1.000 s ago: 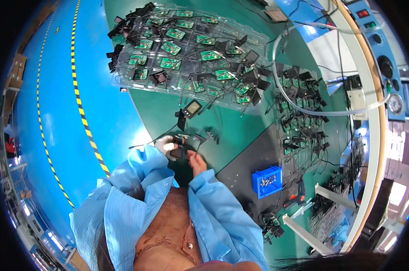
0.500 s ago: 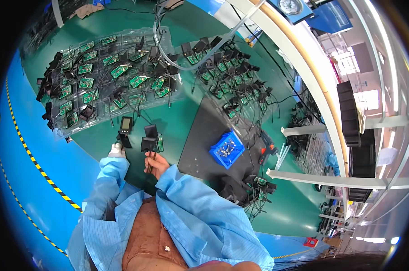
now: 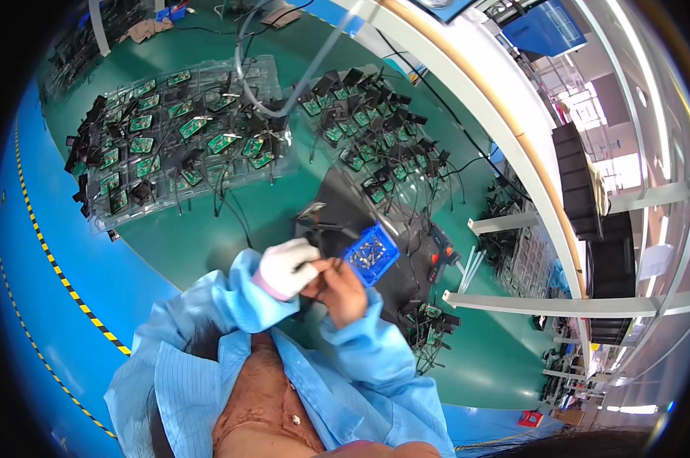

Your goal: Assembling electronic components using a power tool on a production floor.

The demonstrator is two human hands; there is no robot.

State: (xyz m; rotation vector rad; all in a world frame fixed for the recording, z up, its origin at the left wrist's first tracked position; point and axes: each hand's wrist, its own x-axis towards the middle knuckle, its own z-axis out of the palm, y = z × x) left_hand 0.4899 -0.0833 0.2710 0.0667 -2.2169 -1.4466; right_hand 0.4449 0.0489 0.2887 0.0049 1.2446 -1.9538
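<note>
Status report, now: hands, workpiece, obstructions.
Left hand, white-gloved, and right hand together; grip hidden. Black assembly just beyond. Blue bin with small metal parts close beside right hand.

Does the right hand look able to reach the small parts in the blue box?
Probably yes: the blue box is close to the right hand and open above, leaving the small parts uncovered, though that hand touches the left hand.
</note>
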